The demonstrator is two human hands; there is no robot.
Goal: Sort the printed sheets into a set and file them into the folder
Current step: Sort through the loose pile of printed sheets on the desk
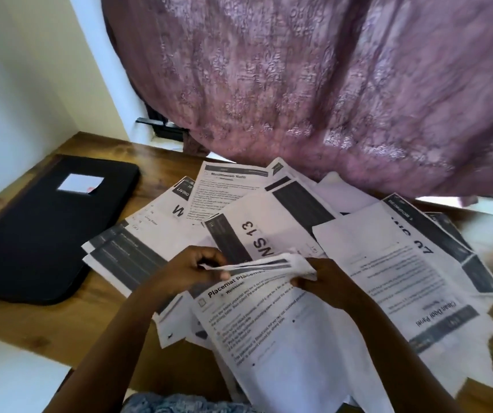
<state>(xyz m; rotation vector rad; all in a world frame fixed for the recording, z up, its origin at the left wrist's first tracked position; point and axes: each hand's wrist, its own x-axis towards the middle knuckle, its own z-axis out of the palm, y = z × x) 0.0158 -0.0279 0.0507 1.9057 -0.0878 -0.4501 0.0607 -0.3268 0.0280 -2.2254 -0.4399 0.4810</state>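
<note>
early stage: white printed paper sheets with dark header bars lie fanned loose and overlapping across the brown wooden table, no neat set visible yet. the closed black zip folder with a white label lies at 9 o'clock of the pile, nothing seen filed in it. left hand and right hand are both pinched shut on the curled top edge of one white sheet headed "placemat placement", left at its 10 o'clock corner, right at its 1 o'clock corner; the page hangs toward 6 o'clock from the grip. likely left: gathering, ordering, opening the folder, filing. a purple patterned curtain hangs at 12 o'clock.
</note>
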